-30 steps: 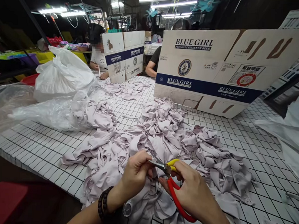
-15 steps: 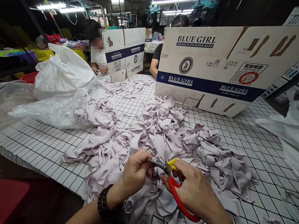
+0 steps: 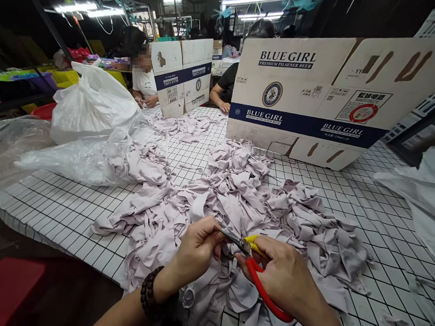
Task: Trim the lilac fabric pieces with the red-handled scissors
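Tabletop (image 3: 68,218), crumpled lilac cloth (image 3: 154,247), right hand (image 3: 286,273) around red-yellow scissors (image 3: 245,248), left hand (image 3: 196,249) pinched, contents hidden.

The curled fingers of the left hand (image 3: 197,245) hide whatever they pinch, and whether the tips of the scissors (image 3: 244,245) touch it cannot be told. The right hand (image 3: 282,273) covers part of the yellow handle. Both forearms and the cloth pile (image 3: 233,203) run off the bottom edge; the red stool (image 3: 10,288) is cut off at left, the white bag (image 3: 425,188) at right. The large carton (image 3: 287,89) mostly hides a co-worker; its smallest print is unreadable.
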Available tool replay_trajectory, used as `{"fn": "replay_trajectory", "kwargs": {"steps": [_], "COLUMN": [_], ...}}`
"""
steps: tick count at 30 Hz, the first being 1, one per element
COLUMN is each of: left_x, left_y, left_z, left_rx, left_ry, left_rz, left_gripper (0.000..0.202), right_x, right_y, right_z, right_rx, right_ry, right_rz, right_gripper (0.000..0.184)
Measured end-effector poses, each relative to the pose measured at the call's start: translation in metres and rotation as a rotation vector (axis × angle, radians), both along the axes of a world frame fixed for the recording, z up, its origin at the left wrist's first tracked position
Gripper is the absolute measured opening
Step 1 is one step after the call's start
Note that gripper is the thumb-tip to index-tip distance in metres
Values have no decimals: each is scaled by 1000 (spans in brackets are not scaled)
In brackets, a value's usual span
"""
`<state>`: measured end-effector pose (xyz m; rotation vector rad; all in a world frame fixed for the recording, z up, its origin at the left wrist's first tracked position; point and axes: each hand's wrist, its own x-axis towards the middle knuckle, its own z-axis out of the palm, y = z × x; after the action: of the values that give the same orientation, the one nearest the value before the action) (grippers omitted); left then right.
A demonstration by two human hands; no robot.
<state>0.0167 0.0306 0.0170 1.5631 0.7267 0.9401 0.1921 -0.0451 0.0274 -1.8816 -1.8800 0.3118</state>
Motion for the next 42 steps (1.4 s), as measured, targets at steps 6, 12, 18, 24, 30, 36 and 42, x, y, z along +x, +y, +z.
{"fn": "replay_trajectory", "kwargs": {"steps": [6,12,18,24,30,36,42], "left_x": [-1,-3,-4,-10,-33,-68,-71], "left_y": [0,0,0,4,-9,24,193], "left_z": [0,-1,2,1,19,65,136], "left_rx": [-54,-131,-154,-60,-87,17,162], "left_ry": [-17,-35,-38,-17,221,445,575], "left_rz": [-17,-28,1,38,-289,-325,315], "left_gripper": [24,27,31,25,29,18,50], "right_x": [0,1,10,-21,-33,-6,16], "right_y": [4,7,14,32,22,23,24], "right_z": [1,3,-14,-39,7,19,-24], "right_rx": [66,-19,-321,-271,-364,-273,-312], "right_ry": [-9,71,655,956,1292,1142,835], "right_rz": [19,31,-41,-58,118,53,-58], "right_gripper": [39,40,33,38,29,32,44]}}
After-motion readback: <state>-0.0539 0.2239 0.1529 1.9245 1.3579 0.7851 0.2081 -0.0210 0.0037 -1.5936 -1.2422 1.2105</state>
